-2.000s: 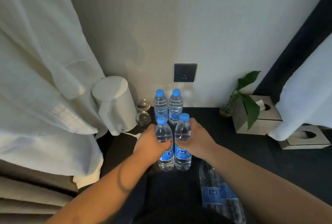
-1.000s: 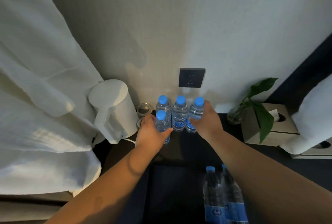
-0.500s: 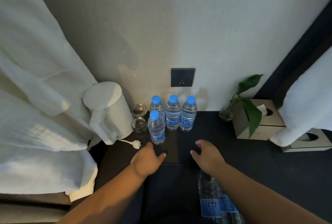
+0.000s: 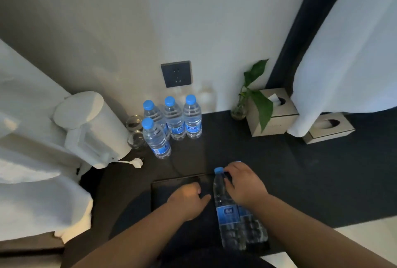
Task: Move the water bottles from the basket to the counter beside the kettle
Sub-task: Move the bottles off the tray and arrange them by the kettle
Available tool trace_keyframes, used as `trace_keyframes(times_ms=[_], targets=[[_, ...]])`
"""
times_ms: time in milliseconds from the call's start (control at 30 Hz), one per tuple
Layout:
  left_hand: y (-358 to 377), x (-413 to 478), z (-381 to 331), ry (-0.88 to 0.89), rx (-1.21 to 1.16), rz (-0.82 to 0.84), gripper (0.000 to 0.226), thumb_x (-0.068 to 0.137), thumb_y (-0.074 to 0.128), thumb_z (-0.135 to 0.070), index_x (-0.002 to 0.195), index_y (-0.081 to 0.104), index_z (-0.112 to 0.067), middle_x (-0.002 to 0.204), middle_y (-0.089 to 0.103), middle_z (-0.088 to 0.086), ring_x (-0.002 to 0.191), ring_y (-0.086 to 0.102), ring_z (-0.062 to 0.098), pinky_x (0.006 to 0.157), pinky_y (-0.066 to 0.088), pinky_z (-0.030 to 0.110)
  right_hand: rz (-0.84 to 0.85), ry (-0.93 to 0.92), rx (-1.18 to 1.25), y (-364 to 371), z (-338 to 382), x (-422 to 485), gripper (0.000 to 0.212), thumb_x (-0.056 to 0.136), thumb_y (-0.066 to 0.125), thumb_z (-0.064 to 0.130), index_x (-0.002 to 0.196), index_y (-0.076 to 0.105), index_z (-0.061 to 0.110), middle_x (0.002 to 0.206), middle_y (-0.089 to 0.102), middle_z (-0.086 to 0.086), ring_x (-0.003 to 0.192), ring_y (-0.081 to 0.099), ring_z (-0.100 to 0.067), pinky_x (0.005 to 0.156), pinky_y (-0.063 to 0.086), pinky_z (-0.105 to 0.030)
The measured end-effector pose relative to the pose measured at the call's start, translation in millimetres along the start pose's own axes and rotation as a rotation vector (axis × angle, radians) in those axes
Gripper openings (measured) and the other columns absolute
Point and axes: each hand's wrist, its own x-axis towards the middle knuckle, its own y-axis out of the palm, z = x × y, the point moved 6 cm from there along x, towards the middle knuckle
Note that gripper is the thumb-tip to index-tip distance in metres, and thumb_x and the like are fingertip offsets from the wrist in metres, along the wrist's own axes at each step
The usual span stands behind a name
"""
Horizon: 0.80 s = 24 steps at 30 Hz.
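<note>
Beside the white kettle [image 4: 90, 126], three blue-capped water bottles [image 4: 174, 121] stand in a row against the wall, with one more bottle [image 4: 156, 138] in front of them. Nearer me sits the dark basket [image 4: 178, 179]. Two bottles stand in its right side: one [image 4: 227, 209] in plain view, the other mostly under my right hand [image 4: 245, 184], only its cap [image 4: 237, 161] showing. My right hand's fingers curl around that bottle's neck. My left hand [image 4: 187, 201] hangs inside the basket just left of the near bottle, fingers loose, holding nothing.
Two glasses [image 4: 135, 132] stand between the kettle and the bottles, and the kettle's plug [image 4: 137, 163] lies on the dark counter [image 4: 268, 160]. A small plant [image 4: 253, 95] and two tissue boxes [image 4: 272, 117] sit at the right. White robes hang on both sides.
Both hands set two bottles down beside the kettle, then drew back to the basket. My right hand has now come down on the bottle tops in the basket.
</note>
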Motion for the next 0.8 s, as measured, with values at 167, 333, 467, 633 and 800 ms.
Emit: trace_keyframes(times_ms=[167, 333, 467, 633, 800], targets=[[24, 2, -39, 0.075, -0.033, 0.026, 0.04, 0.1, 0.04, -0.065, 0.105, 0.056, -0.028, 0.104, 0.067, -0.003, 0.087, 0.058, 0.016, 0.071, 0.043, 0.034, 0.02, 0.093, 0.013, 11, -27, -32, 0.065, 0.104, 0.058, 0.039, 0.163, 0.038, 0.02, 0.168, 0.034, 0.0, 0.155, 0.032, -0.021, 0.125, 0.037, -0.038], [38, -1, -52, -0.008, -0.091, -0.009, 0.049, 0.102, 0.034, -0.065, 0.113, 0.051, -0.02, 0.1, 0.068, 0.001, 0.085, 0.065, 0.019, 0.072, 0.052, 0.038, 0.022, 0.248, 0.115, 14, -50, -58, 0.073, 0.096, 0.062, 0.058, 0.157, 0.035, 0.027, 0.134, 0.054, 0.003, 0.121, 0.059, -0.019, 0.098, 0.056, -0.039], [43, -4, -59, -0.068, -0.163, -0.011, 0.054, 0.101, 0.041, -0.065, 0.124, 0.044, -0.017, 0.092, 0.068, -0.001, 0.08, 0.067, 0.017, 0.066, 0.054, 0.036, 0.047, 0.269, 0.114, 15, -56, -65, 0.054, 0.095, 0.061, 0.061, 0.136, 0.048, 0.029, 0.116, 0.058, 0.006, 0.102, 0.062, -0.014, 0.088, 0.057, -0.033], [43, 3, -57, -0.16, -0.279, 0.048, 0.059, 0.091, 0.05, -0.07, 0.123, 0.043, -0.02, 0.094, 0.068, 0.0, 0.08, 0.07, 0.019, 0.07, 0.065, 0.044, 0.106, 0.328, 0.127, 1, -52, -46, 0.046, 0.09, 0.072, 0.057, 0.121, 0.059, 0.025, 0.107, 0.066, 0.005, 0.094, 0.066, -0.013, 0.083, 0.06, -0.036], [26, 12, -41, -0.264, -0.305, -0.032, 0.066, 0.082, 0.054, -0.072, 0.12, 0.05, -0.018, 0.096, 0.065, -0.001, 0.084, 0.067, 0.018, 0.07, 0.055, 0.035, 0.18, 0.324, 0.138, 11, -33, -24, 0.058, 0.085, 0.078, 0.054, 0.127, 0.055, 0.022, 0.106, 0.067, 0.004, 0.092, 0.067, -0.013, 0.079, 0.061, -0.036]])
